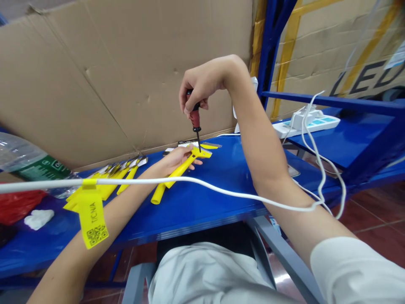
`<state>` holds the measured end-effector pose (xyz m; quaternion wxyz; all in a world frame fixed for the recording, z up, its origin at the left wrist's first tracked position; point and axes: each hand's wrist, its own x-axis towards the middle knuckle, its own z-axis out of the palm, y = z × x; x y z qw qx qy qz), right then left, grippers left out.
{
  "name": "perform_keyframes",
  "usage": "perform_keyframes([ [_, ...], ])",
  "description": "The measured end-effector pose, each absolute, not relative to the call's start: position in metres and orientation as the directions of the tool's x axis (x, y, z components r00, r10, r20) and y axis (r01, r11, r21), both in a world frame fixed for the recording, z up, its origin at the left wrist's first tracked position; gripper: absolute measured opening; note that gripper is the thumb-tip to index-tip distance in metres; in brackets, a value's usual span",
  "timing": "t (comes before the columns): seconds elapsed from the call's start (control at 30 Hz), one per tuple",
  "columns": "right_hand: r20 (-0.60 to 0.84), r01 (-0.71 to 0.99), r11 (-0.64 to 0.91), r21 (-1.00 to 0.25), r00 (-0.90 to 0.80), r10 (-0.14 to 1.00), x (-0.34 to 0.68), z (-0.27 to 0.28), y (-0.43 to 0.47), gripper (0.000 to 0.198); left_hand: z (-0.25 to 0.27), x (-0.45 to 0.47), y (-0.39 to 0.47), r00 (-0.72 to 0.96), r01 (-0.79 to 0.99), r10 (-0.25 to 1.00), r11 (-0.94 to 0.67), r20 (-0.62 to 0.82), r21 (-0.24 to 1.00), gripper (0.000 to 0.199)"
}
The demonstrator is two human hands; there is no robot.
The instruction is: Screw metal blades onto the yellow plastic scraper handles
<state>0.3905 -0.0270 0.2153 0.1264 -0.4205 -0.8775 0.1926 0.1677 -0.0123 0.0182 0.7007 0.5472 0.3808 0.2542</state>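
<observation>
My right hand [204,84], raised with the wrist bent, is closed around the red and black handle of a screwdriver [195,120]. The screwdriver points down, its tip at the head of a yellow plastic scraper [182,168]. Against the blue shelf, my left hand [175,160] is closed on that scraper near its head. A second yellow handle [157,195] pokes out beneath it, and another yellow scraper [210,146] with a blade lies just behind. Whether the tip sits in a screw is too small to tell.
Several yellow scrapers [128,180] lie in a row at left, near a plastic bottle [44,164] and a red bag [20,204]. A white cable [221,192] with a yellow tag [92,219] crosses in front. A power strip [322,123] stands right; cardboard [126,63] rises behind.
</observation>
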Motion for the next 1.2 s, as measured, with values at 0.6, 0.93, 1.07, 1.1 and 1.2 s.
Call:
perform_keyframes([
  [0.6, 0.341, 0.678, 0.651, -0.340, -0.557, 0.758, 0.385, 0.210, -0.031, 0.022, 0.020, 0.153, -0.006, 0.579, 0.048, 0.809, 0.087, -0.099, 0.995, 0.007],
  [0.93, 0.572, 0.371, 0.715, -0.593, -0.431, 0.698, 0.394, 0.207, -0.016, 0.013, 0.037, 0.152, -0.019, 0.430, -0.354, 0.902, 0.129, 0.039, 0.926, 0.010],
  [1.07, 0.558, 0.415, 0.713, -0.566, -0.444, 0.701, 0.383, 0.201, -0.004, 0.028, 0.037, 0.154, -0.025, 0.439, -0.400, 0.894, 0.098, 0.097, 0.911, 0.008],
  [1.1, 0.548, 0.447, 0.703, -0.552, -0.441, 0.711, 0.381, 0.200, -0.004, 0.037, 0.038, 0.155, -0.026, 0.436, -0.412, 0.893, 0.088, 0.111, 0.907, 0.007],
  [1.2, 0.508, 0.519, 0.663, -0.539, -0.428, 0.748, 0.377, 0.199, -0.006, 0.051, 0.046, 0.159, -0.025, 0.417, -0.440, 0.899, 0.072, 0.133, 0.895, 0.006],
])
